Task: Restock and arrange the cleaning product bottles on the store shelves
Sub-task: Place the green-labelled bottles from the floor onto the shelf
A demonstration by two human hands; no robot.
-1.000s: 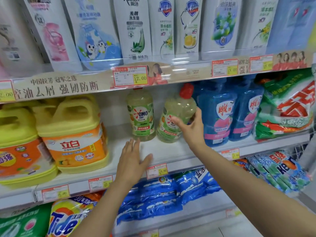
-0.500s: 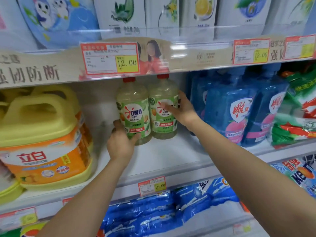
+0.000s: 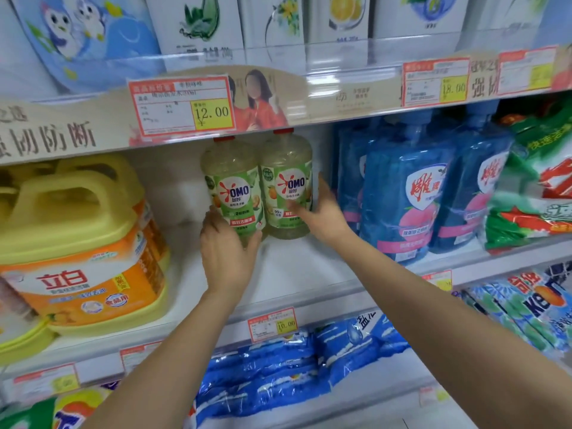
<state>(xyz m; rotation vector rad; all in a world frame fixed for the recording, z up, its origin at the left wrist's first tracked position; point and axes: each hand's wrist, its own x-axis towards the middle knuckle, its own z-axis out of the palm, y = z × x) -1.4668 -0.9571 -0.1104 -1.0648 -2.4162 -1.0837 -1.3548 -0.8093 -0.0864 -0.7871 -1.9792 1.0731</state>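
Two pale green OMO bottles with red caps stand upright side by side at the back of the middle shelf (image 3: 309, 274). My left hand (image 3: 227, 249) grips the base of the left OMO bottle (image 3: 233, 181). My right hand (image 3: 322, 216) holds the lower right side of the right OMO bottle (image 3: 286, 178), with the thumb across its label. Both labels face forward and the bottles touch each other.
Large yellow detergent jugs (image 3: 80, 243) fill the shelf's left. Blue refill pouches (image 3: 405, 196) stand right of the bottles, with green bags (image 3: 535, 193) beyond. White pouches line the upper shelf (image 3: 340, 97). Blue bags (image 3: 278, 366) lie on the shelf below.
The right bottle went from tilted to upright beside the left one. My left hand left the shelf surface and took hold of the left bottle's base. The camera moved closer.
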